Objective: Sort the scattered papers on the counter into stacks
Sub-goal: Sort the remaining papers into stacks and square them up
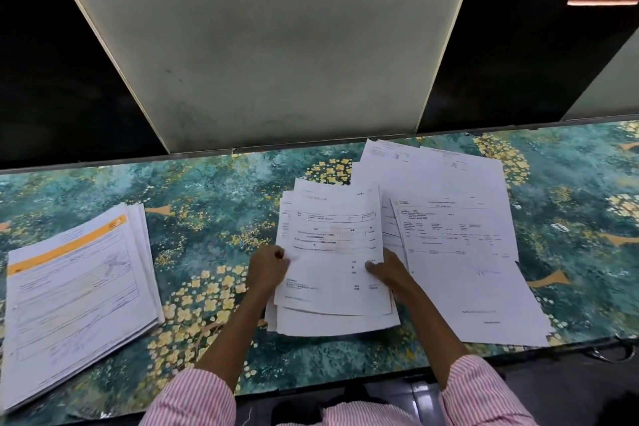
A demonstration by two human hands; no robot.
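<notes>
Left hand (268, 268) and right hand (387, 271) each pinch a side edge of the middle bundle (332, 245) at mid-counter (207, 197), likely squaring it. Orange-headed stack (79, 287) sits well left; loose sheets (456, 218) lie right, unsorted

One wide-angle head camera looks forward and steeply down onto the floral counter (207, 204), close above it, facing the pale panel (269, 45) behind; striped sleeves (193, 401) show at the bottom edge.
</notes>
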